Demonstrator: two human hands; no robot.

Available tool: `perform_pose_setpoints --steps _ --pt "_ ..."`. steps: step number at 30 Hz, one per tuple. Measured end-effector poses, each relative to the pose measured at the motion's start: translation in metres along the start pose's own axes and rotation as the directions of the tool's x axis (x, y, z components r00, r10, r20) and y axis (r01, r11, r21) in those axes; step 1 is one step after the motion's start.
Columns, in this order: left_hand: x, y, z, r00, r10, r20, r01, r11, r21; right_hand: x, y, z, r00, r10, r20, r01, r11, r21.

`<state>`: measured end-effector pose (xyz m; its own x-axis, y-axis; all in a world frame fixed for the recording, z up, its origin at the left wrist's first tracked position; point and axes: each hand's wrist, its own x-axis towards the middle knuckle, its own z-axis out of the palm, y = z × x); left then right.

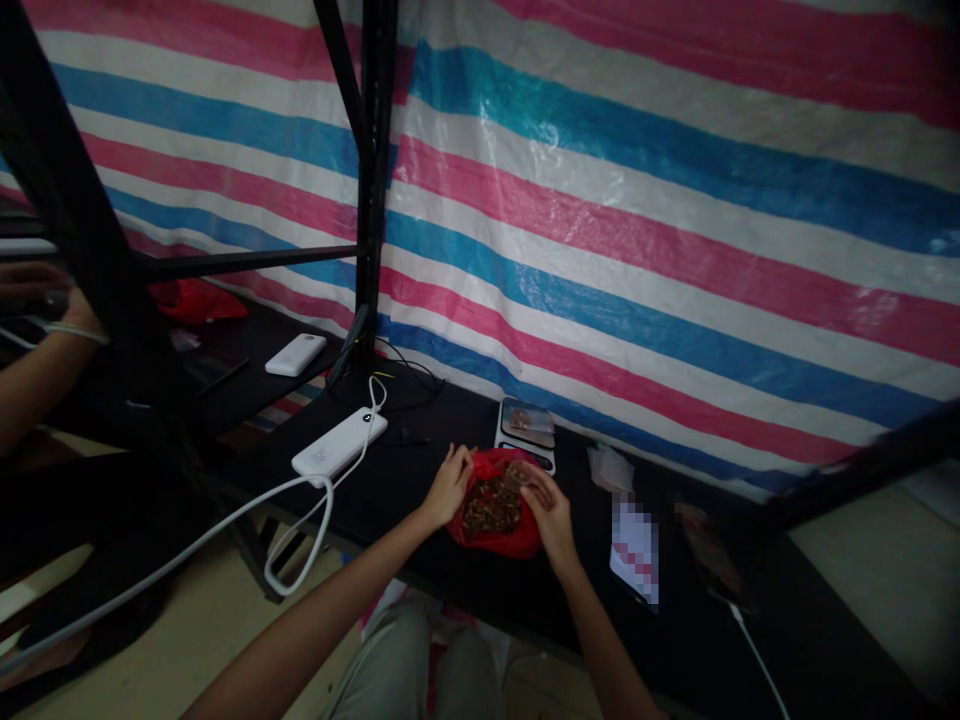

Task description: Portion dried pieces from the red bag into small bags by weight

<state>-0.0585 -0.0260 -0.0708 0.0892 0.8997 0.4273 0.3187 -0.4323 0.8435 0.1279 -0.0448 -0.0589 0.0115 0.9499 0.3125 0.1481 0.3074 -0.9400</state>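
Observation:
A red plastic bag (510, 543) lies opened on the black table, full of small brown pieces (491, 507) whose kind I cannot make out. At its left edge, my left hand (450, 485) is closed on the rim. My right hand (549, 508) is over the bag's right side, fingers pinched on a small clear plastic bag (519, 474). Just behind the red bag sits a small white digital scale (505, 437), with a clear packet (527, 420) of brownish pieces on its plate.
Clear plastic bags (611, 467) and a lit phone (635, 550) are to the right, with a dark phone (712, 555) on a cable beyond. Left stands a white power bank (337, 445) with a looping white cable. A black metal post (373, 180) rises behind; another person's arm (45, 370) is far left.

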Motion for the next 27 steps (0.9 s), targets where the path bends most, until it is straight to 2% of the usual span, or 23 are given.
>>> perform_pose_setpoints --steps 2,5,8,13,17,19,22,27 --pt "0.0 0.001 0.002 0.999 0.015 0.038 -0.015 1.0 0.01 0.003 -0.004 -0.014 1.0 0.008 -0.013 -0.007 0.999 0.053" --pt "0.0 0.004 0.0 0.999 -0.027 0.021 0.027 1.0 0.0 0.013 -0.011 -0.033 0.999 0.005 -0.036 -0.002 0.995 0.103" --pt "0.0 0.007 -0.003 0.996 -0.083 0.043 0.087 0.992 -0.087 0.031 -0.013 -0.043 0.988 -0.018 -0.156 0.043 0.986 0.159" --pt "0.0 0.009 -0.008 0.993 -0.111 0.026 0.114 0.979 -0.167 0.069 -0.001 -0.039 0.902 -0.094 -0.42 0.216 0.943 0.254" --pt "0.0 0.007 -0.011 0.989 -0.139 -0.043 0.132 0.983 -0.125 0.093 0.027 -0.037 0.849 -0.048 -0.527 0.236 0.926 0.296" --pt "0.001 0.006 -0.013 0.984 -0.163 -0.077 0.156 0.983 -0.098 0.099 0.044 -0.04 0.836 0.017 -0.548 0.196 0.924 0.328" --pt "0.002 0.005 -0.018 0.965 -0.217 -0.146 0.202 0.973 -0.109 0.102 0.063 -0.045 0.843 0.079 -0.532 0.153 0.913 0.378" --pt "0.014 0.0 -0.027 0.904 -0.25 -0.348 0.198 0.964 -0.178 0.103 0.076 -0.044 0.851 0.18 -0.493 0.063 0.898 0.436"
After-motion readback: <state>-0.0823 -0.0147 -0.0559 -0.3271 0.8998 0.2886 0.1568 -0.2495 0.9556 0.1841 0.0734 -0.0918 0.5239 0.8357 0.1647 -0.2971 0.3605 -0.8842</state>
